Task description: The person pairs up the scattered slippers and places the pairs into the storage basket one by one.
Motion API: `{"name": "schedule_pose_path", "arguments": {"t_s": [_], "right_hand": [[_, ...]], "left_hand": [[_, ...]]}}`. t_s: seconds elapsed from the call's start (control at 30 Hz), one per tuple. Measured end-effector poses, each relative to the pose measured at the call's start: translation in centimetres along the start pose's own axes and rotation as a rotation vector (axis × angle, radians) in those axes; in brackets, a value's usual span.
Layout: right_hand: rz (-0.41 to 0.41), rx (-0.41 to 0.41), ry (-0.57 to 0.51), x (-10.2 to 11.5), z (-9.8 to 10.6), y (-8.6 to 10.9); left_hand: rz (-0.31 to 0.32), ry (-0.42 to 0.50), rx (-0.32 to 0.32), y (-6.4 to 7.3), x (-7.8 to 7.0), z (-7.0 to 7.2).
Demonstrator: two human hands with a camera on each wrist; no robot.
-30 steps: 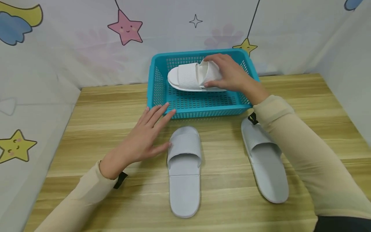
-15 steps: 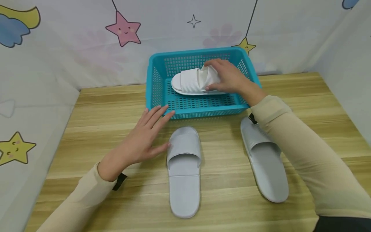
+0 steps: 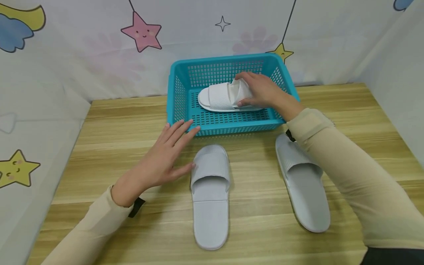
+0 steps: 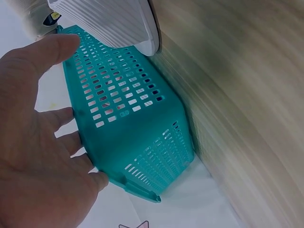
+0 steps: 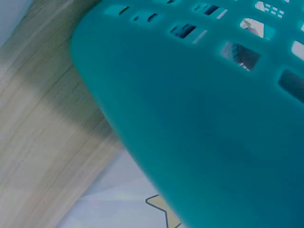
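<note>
Inside a rectangular turquoise plastic mesh basket (image 3: 238,127) lies white ribbed open-toed plastic footwear (image 3: 219,96), one slipper or a tucked-together pair; which, I cannot tell. Its long axis runs side to side along the basket's length, rounded toe toward the basket's left end. The person's right hand (image 3: 261,90) comes over the basket's right end and pinches the footwear's right end between thumb and fingers, so most of its length extends leftward from the grip. Whether it bears fully on the basket floor is unclear.

The left hand (image 3: 159,160) is farther from the footwear, at the basket's near left corner: it holds nothing, its fingers extended, fingertips touching the rim.

On the wood-grain tabletop (image 3: 109,147) in front of the basket lie two slippers: a pale grey slipper (image 3: 211,221), toe toward the basket, and a second grey slipper (image 3: 311,198) before its right end, angled, partly covered by the right sleeve (image 3: 347,165).
</note>
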State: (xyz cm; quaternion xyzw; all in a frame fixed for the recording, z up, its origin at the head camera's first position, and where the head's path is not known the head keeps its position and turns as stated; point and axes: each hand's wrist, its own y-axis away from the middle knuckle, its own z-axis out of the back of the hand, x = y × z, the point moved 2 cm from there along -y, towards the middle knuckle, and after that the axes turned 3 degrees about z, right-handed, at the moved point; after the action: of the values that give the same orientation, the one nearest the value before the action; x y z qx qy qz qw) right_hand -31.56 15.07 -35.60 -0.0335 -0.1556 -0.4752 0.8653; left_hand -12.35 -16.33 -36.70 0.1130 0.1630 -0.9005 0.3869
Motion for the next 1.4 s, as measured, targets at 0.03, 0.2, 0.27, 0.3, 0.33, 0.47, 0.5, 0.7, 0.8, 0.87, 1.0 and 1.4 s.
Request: {"name": "schedule_pose_path", "arguments": {"t_s": [0.03, 0.2, 0.27, 0.3, 0.33, 0.47, 0.5, 0.7, 0.8, 0.87, 1.0, 1.4], "right_hand": [[-0.005, 0.010, 0.003, 0.0, 0.0, 0.0], [-0.029, 0.065, -0.006, -0.3, -0.1, 0.1], [-0.039, 0.112, -0.027, -0.4, -0.1, 0.1], [-0.043, 0.135, -0.040, -0.5, -0.2, 0.2], [-0.049, 0.160, -0.054, -0.6, -0.3, 0.2], [-0.059, 0.215, -0.107, -0.6, -0.6, 0.3], [-0.062, 0.211, -0.122, -0.6, -0.7, 0.3], [-0.063, 0.179, -0.153, -0.4, -0.9, 0.7], [-0.066, 0.185, -0.089, -0.4, -1.0, 0.6], [-0.073, 0.192, -0.044, -0.4, -1.0, 0.6], [-0.093, 0.202, 0.004, -0.6, -1.0, 0.4], [-0.097, 0.251, 0.029, -0.1, -1.0, 0.0]], "left_hand": [[0.000, 0.001, -0.001, 0.0, 0.0, 0.0], [-0.005, 0.005, -0.001, -0.2, -0.2, 0.0], [-0.008, 0.006, -0.002, -0.3, -0.2, 0.0], [-0.010, 0.007, -0.001, -0.3, -0.2, 0.0], [-0.011, 0.008, -0.001, -0.3, -0.2, 0.0], [-0.008, 0.012, 0.001, -0.3, -0.2, -0.1], [-0.007, 0.012, 0.002, -0.3, -0.2, -0.1], [-0.006, 0.016, -0.001, -0.2, -0.1, -0.2], [-0.008, 0.018, -0.005, -0.2, 0.0, -0.3], [-0.008, 0.018, -0.006, -0.2, 0.0, -0.3], [-0.006, 0.018, -0.005, -0.2, 0.1, -0.4], [0.016, 0.025, -0.023, 0.2, 0.2, -0.5]]}}
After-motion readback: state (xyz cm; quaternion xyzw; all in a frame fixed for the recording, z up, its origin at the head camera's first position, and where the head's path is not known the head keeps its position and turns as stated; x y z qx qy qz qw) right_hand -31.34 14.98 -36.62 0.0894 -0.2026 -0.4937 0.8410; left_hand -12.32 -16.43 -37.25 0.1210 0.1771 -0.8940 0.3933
